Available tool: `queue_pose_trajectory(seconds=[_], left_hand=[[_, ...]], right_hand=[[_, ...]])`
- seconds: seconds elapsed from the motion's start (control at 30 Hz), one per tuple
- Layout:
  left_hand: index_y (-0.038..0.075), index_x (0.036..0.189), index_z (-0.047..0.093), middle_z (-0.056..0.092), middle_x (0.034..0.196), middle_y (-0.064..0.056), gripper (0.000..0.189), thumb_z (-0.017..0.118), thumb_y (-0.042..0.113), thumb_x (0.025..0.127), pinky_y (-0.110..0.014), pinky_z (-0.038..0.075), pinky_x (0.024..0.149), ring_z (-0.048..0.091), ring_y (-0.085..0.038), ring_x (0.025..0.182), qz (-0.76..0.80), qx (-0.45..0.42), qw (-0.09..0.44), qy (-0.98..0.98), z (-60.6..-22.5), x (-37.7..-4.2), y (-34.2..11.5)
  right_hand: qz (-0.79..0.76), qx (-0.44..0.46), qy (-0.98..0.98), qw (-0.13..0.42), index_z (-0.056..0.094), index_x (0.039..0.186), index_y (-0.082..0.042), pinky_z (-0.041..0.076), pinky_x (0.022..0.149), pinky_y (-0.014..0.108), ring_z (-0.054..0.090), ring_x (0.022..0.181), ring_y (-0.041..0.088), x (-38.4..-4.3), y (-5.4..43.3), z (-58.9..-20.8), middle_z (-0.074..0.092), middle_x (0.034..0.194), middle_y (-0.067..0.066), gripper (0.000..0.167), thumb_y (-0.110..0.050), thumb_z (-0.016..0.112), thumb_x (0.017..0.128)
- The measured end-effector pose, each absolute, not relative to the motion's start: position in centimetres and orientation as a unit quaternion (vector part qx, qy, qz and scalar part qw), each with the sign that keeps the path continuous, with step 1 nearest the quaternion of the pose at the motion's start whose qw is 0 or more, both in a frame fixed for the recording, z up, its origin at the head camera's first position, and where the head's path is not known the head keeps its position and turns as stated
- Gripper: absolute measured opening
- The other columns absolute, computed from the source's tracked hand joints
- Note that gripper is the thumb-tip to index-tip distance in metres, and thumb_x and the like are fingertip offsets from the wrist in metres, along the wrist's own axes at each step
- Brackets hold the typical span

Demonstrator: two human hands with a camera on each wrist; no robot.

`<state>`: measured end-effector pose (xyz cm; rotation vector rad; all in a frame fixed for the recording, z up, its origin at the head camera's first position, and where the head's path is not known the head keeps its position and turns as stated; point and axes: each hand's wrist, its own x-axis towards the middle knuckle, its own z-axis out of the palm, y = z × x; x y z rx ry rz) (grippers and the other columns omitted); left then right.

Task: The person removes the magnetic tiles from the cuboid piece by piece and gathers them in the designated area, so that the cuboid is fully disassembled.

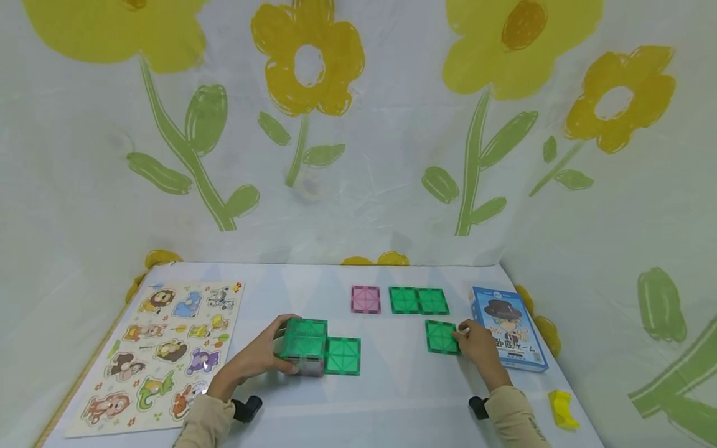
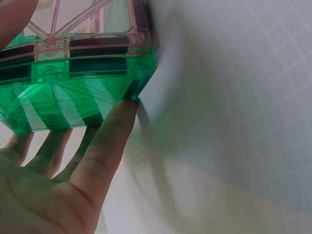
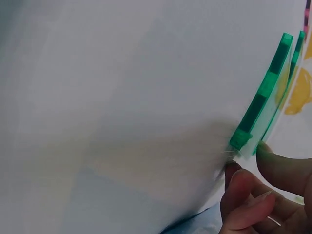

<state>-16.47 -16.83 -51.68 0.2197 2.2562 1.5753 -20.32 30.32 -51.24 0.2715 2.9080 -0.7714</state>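
My left hand (image 1: 269, 348) grips a box-shaped stack of magnetic tiles (image 1: 305, 336), green on top with pink below. The left wrist view shows its fingers on the sides of the green magnetic tiles (image 2: 63, 97), under a clear pink layer. Beside the stack a flat green tile (image 1: 343, 356) lies on the table. My right hand (image 1: 478, 348) pinches a single green tile (image 1: 442, 337) by its right edge, between thumb and fingers. In the right wrist view that tile (image 3: 263, 92) appears edge-on.
A pink tile (image 1: 366, 299) and two joined green tiles (image 1: 418, 300) lie at the back of the table. An animal sticker board (image 1: 168, 348) covers the left side. On the right lie a blue card box (image 1: 510, 326) and a yellow piece (image 1: 562, 409).
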Motion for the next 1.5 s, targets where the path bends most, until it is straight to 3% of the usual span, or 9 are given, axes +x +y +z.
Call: queue_pose_trajectory(seconds=[0.33, 0.5, 0.67, 0.87, 1.1, 1.33, 1.5], left_hand=[[0.016, 0.152, 0.031, 0.029, 0.162, -0.022, 0.105, 0.09, 0.01, 0.066, -0.077, 0.016, 0.116, 0.019, -0.053, 0.151, 0.559, 0.074, 0.188, 0.804, -51.7, -16.3, -16.6], [0.016, 0.153, 0.031, 0.029, 0.162, -0.022, 0.106, 0.09, 0.01, 0.066, -0.076, 0.017, 0.117, 0.019, -0.053, 0.151, 0.558, 0.072, 0.192, 0.804, -51.6, -16.4, -16.7], [0.018, 0.153, 0.03, 0.027, 0.163, -0.022, 0.106, 0.09, 0.011, 0.067, -0.076, 0.017, 0.117, 0.018, -0.053, 0.151, 0.558, 0.072, 0.192, 0.804, -51.6, -16.4, -16.7], [0.017, 0.153, 0.03, 0.024, 0.164, -0.023, 0.106, 0.09, 0.011, 0.066, -0.078, 0.019, 0.114, 0.017, -0.055, 0.15, 0.558, 0.066, 0.195, 0.804, -51.7, -16.0, -16.9], [0.017, 0.153, 0.029, 0.024, 0.163, -0.024, 0.106, 0.09, 0.009, 0.066, -0.078, 0.02, 0.115, 0.017, -0.056, 0.15, 0.566, 0.072, 0.193, 0.798, -51.9, -16.3, -16.8], [0.018, 0.154, 0.029, 0.025, 0.163, -0.023, 0.106, 0.091, 0.012, 0.068, -0.077, 0.022, 0.115, 0.018, -0.055, 0.15, 0.563, 0.082, 0.188, 0.8, -52.1, -16.3, -17.0], [0.02, 0.154, 0.029, 0.027, 0.163, -0.023, 0.106, 0.09, 0.011, 0.068, -0.077, 0.019, 0.115, 0.017, -0.054, 0.151, 0.564, 0.08, 0.19, 0.8, -52.1, -16.3, -16.9]], right_hand=[[-0.232, 0.048, 0.971, 0.034, 0.06, 0.119, 0.009, 0.049, 0.057, 0.036, 0.061, 0.07, 0.023, -19.8, 29.0, -50.9, 0.069, 0.086, 0.019, 0.032, -0.014, 0.061, 0.097], [-0.231, 0.024, 0.972, 0.026, 0.064, 0.118, 0.005, 0.05, 0.06, 0.035, 0.06, 0.071, 0.021, -19.6, 26.4, -50.4, 0.071, 0.088, 0.016, 0.03, -0.013, 0.065, 0.095], [-0.263, 0.008, 0.964, 0.04, 0.067, 0.117, 0.0, 0.044, 0.056, 0.027, 0.053, 0.066, 0.015, -19.3, 23.0, -49.8, 0.062, 0.077, 0.006, 0.03, -0.018, 0.071, 0.093], [-0.273, -0.075, 0.956, 0.079, 0.067, 0.119, -0.004, 0.048, 0.067, 0.029, 0.053, 0.08, 0.015, -19.1, 18.6, -50.5, 0.064, 0.092, 0.006, 0.04, -0.024, 0.079, 0.086], [-0.282, -0.149, 0.934, 0.159, 0.059, 0.136, -0.005, 0.055, 0.086, 0.039, 0.057, 0.101, 0.02, -18.9, 14.9, -50.7, 0.061, 0.116, 0.008, 0.069, -0.027, 0.087, 0.078], [-0.263, -0.182, 0.933, 0.163, 0.058, 0.139, -0.001, 0.053, 0.094, 0.036, 0.052, 0.102, 0.016, -18.6, 12.2, -51.2, 0.053, 0.115, 0.004, 0.088, -0.032, 0.095, 0.065], [-0.248, -0.194, 0.937, 0.149, 0.06, 0.134, -0.002, 0.054, 0.098, 0.038, 0.051, 0.104, 0.016, -18.2, 11.3, -51.6, 0.051, 0.116, 0.005, 0.085, -0.032, 0.097, 0.063]])
